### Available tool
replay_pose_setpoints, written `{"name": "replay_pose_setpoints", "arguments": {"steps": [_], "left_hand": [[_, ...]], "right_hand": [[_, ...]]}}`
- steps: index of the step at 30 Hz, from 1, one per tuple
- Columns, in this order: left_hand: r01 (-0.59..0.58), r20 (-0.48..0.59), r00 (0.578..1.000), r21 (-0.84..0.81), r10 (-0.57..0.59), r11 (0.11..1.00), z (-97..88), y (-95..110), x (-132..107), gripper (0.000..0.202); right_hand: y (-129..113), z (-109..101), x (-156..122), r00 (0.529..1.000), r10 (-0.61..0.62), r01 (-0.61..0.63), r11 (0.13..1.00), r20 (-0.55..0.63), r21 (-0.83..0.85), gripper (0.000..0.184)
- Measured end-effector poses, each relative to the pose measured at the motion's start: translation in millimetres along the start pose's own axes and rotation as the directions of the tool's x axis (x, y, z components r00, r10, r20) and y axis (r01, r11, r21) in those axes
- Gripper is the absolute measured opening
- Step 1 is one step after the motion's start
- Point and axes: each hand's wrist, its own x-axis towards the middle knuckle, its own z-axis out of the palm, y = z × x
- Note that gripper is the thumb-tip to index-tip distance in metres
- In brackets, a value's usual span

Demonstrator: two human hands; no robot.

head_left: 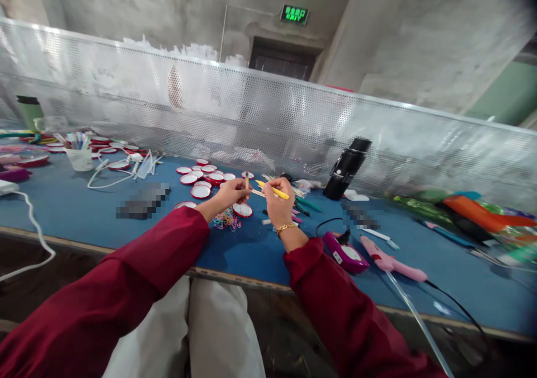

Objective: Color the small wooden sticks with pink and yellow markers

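Note:
My left hand (pixel 232 192) is closed in a pinch on a small wooden stick (pixel 247 180) held upright above the blue table (pixel 75 204). My right hand (pixel 277 201) is wrapped round a yellow pen-like tool (pixel 273 190), its tip pointing left toward the stick. Both hands hover just above the table, close together. Under them lie a red-rimmed white disc (pixel 243 210) and a small heap of coloured rubber bands (pixel 225 220). I wear dark red sleeves and a gold bracelet on the right wrist.
Several red-rimmed discs (pixel 201 178) lie behind my hands. A black flask (pixel 346 168), a pink glue gun (pixel 388 260) with cord, a purple device (pixel 346 253), a clear cup (pixel 79 157) and white cables sit on the table. A perforated metal screen (pixel 268 115) runs along the far edge.

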Motion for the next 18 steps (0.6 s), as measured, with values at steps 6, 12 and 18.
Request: {"name": "replay_pose_setpoints", "arguments": {"steps": [6,12,18], "left_hand": [[-0.004,0.023,1.000,0.016,0.004,1.000,0.6,-0.8,-1.3,0.017],[-0.013,0.023,1.000,0.076,0.011,0.997,1.3,-1.6,-3.0,0.020],[-0.010,0.031,1.000,0.078,0.008,0.997,1.3,-3.9,-3.2,0.027]], "right_hand": [[-1.9,1.2,-3.8,0.992,-0.067,0.072,0.996,0.103,-0.047,0.008],[3.2,3.9,-3.3,0.989,-0.102,0.113,0.989,0.111,-0.098,0.010],[-3.3,4.5,-5.1,0.980,-0.169,0.186,0.968,0.107,-0.169,0.014]]}}
